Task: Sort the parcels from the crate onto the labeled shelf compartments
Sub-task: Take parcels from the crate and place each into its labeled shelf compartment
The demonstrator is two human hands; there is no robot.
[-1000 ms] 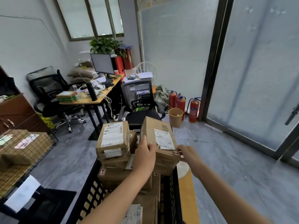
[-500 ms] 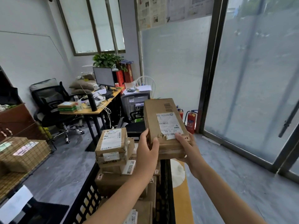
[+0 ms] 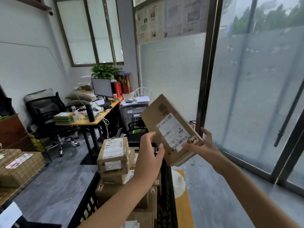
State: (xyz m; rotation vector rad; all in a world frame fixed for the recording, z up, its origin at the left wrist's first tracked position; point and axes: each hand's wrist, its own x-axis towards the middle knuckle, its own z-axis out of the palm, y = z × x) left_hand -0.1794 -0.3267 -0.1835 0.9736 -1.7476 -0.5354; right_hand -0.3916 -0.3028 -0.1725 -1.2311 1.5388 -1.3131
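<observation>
One tilted parcel (image 3: pixel 171 129) hangs above the crate (image 3: pixel 88 204) of stacked parcels (image 3: pixel 113 155): right hand (image 3: pixel 203 145) pinches its lower corner; left hand (image 3: pixel 148 157) touches its left edge, fingers relaxed.

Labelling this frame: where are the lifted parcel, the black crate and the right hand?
lifted parcel (image 3: pixel 172 130), head view, on its shipping label
black crate (image 3: pixel 168 203), head view, its right wall
right hand (image 3: pixel 199 148), head view, base of thumb

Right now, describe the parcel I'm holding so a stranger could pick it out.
Find the tall frosted glass door on the right. Before it, above the black crate of stacked parcels, the right hand grips a cardboard parcel. Only this one is lifted clear and tilted.
</observation>
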